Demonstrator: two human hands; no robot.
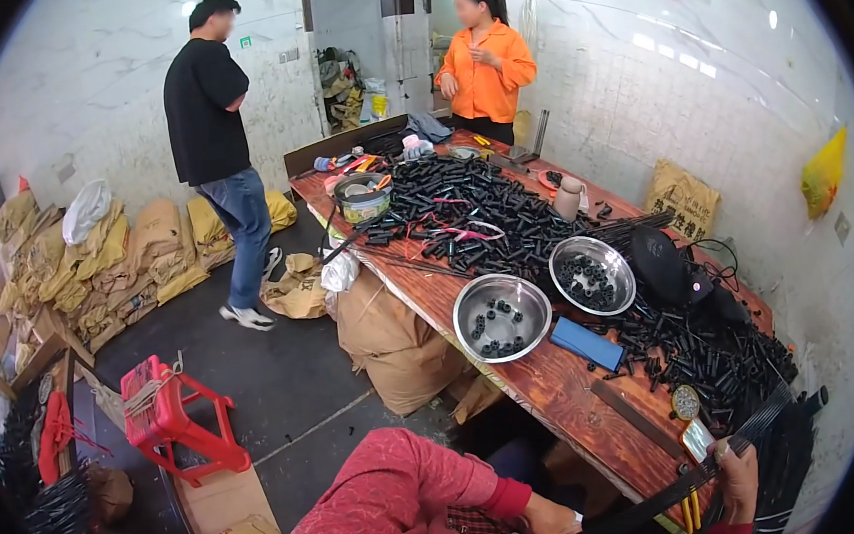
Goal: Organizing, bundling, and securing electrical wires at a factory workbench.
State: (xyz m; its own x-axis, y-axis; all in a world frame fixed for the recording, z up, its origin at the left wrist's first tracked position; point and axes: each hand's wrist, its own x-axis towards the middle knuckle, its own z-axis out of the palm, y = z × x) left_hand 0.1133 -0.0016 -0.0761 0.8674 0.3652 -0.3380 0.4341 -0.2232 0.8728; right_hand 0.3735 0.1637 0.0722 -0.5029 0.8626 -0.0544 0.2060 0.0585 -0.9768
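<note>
A bundle of long, thin black strips or rods point(661, 498) runs across the lower right, its ends fanning out up and to the right. My right hand point(738, 478) is closed around it near the fanned end, beside the table's near edge. My left hand point(553, 524) is closed at the other end, below the table edge; a small white patch shows at its fingers. Next to my right hand lie a shiny rectangular piece point(698, 440), a round tin of small parts point(685, 402) and yellow-handled pliers point(691, 512), partly hidden by the bundle.
A worn red-brown table point(584, 410) bears heaps of short black tubes point(473, 208), two steel bowls point(505, 355) and a blue box point(588, 344). A red stool point(180, 417) stands left. Stacked sacks point(116, 261) line the wall. Two people stand beyond, one in orange point(487, 71), one in black point(206, 109).
</note>
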